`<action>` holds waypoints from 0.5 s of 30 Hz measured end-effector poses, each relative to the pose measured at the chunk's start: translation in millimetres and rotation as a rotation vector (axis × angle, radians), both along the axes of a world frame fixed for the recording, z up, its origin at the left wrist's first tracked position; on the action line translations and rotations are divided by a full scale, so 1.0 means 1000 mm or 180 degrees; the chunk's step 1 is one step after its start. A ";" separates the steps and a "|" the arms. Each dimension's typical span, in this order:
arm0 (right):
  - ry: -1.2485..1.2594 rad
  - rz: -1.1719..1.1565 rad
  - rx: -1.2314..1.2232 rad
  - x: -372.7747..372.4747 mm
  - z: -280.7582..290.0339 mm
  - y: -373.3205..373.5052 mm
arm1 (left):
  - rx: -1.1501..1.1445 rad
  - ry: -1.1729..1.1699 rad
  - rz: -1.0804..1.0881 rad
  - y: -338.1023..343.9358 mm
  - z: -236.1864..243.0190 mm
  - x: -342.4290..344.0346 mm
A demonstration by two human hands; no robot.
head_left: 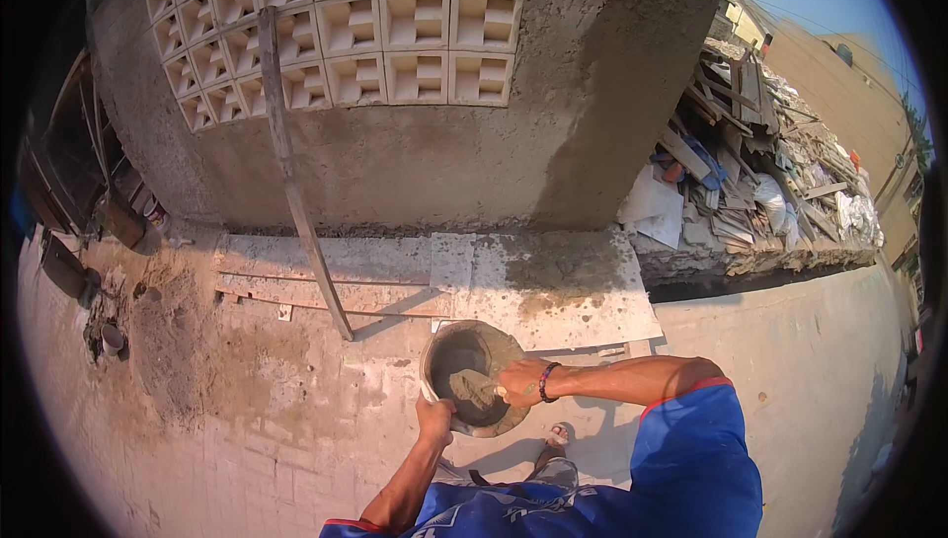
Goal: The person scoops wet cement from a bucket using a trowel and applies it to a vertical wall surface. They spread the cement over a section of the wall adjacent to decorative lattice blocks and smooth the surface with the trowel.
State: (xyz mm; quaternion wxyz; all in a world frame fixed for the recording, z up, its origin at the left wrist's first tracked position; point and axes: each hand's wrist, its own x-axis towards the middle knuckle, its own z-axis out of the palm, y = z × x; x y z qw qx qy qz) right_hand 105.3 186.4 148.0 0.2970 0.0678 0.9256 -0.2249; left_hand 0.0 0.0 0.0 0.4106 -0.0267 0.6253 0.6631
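Note:
In front of my body is a round, mortar-crusted bucket (500, 343), tilted so that its dark inside shows. My left hand (435, 418) is closed on its near left rim. My right hand (520, 382) grips a trowel (475, 392) by the handle, which the fingers mostly hide. The trowel's blade is inside the bucket and coated with grey mortar. How much mortar lies at the bottom is too dark to tell. A beaded bracelet (546, 381) circles my right wrist.
A partly damp plastered wall (415, 168) with pale vent blocks (413, 21) stands ahead. A wooden plank (292, 183) leans on it. Mortar-splattered boards (602, 306) lie along its foot. Sand (173, 350) is at left, a rubble heap (770, 178) at right.

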 end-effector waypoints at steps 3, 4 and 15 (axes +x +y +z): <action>0.0898 -0.0330 0.0685 0.060 0.016 0.072 | -0.0027 0.0080 -0.0195 0.060 0.004 0.031; 0.1177 -0.0385 0.1049 0.072 0.029 0.098 | 0.0167 0.0284 -0.0127 0.084 0.012 0.040; 0.0411 -0.0734 0.0439 0.356 -0.003 0.257 | 0.0147 -0.0127 -0.0031 0.279 0.009 0.343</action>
